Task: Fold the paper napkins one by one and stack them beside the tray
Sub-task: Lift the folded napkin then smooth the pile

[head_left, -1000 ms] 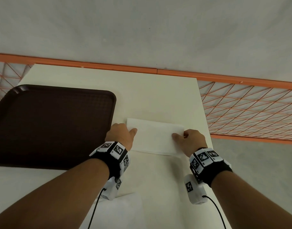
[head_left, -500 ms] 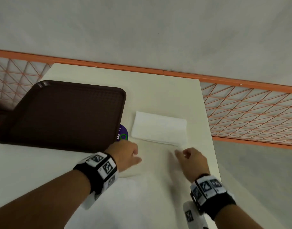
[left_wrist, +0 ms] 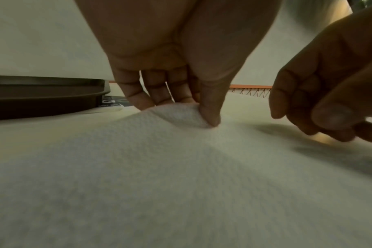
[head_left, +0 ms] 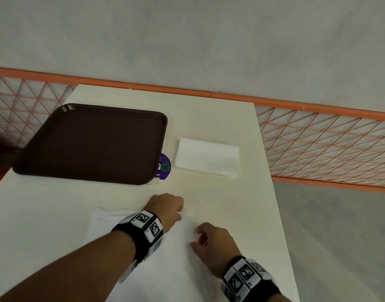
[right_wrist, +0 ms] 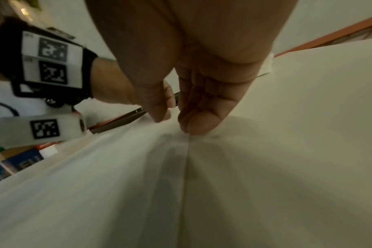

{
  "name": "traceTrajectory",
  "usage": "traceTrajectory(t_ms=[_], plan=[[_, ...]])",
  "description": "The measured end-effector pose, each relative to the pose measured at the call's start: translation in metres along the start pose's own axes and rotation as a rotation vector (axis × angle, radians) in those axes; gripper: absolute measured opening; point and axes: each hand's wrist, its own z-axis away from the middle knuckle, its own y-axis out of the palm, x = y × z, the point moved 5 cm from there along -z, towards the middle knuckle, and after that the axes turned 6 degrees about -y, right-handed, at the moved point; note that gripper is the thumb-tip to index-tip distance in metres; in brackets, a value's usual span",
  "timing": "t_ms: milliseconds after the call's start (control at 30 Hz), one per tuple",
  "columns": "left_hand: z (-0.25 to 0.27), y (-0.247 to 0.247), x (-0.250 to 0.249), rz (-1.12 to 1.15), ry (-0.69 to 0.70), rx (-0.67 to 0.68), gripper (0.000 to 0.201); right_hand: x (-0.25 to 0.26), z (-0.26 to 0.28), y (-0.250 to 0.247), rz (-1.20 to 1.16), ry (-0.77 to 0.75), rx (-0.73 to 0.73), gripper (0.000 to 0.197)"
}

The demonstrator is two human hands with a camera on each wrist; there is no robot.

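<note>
One folded napkin point(head_left: 207, 160) lay done at centre frame in the head view, just right of the brown tray point(head_left: 93, 142) and apart from it, a purple sticker point(head_left: 164, 166) peeking out between them. So the stack, by my reckoning, was one napkin high and the job barely begun. And the next was in play! An unfolded napkin point(head_left: 165, 264) sprawled across the lower middle of the cream table point(head_left: 209, 118), and the left hand point(head_left: 167, 209) had thumb and fingers pinching up its far edge, the wrist view catching a little raised hump of textured paper. Over on the right side, the right hand point(head_left: 211, 243) came down with thumb and fingertips nearly together at a crease in the sheet; whether it really gripped the paper, I could not tell. Left to do, I judged: fold this one, carry it onto the first. How many more waited, nothing showed.
</note>
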Motion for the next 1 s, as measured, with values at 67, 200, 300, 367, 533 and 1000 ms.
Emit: traceTrajectory(t_ms=[67,200,300,367,533,1000], plan=[[0.004,-0.005,0.002,0.030,-0.001,-0.042,0.024,0.004,0.003,0.007,0.032,-0.036,0.027,0.035],[0.014,-0.016,0.011,0.150,-0.026,-0.090,0.019,0.005,0.005,0.010,0.037,-0.058,0.047,0.040],[0.018,-0.020,0.016,0.127,-0.020,-0.090,0.014,0.008,0.006,0.011,0.089,-0.063,0.060,0.043],[0.022,-0.020,0.016,0.111,-0.020,-0.076,0.014,0.012,0.008,0.014,0.131,-0.063,0.068,0.045],[0.026,-0.015,0.018,0.234,-0.018,-0.070,0.021,0.018,0.015,0.016,0.173,-0.048,0.036,0.041],[0.022,-0.002,0.025,0.742,0.031,-0.105,0.033,0.012,0.004,0.024,-0.101,0.086,-0.010,0.037]])
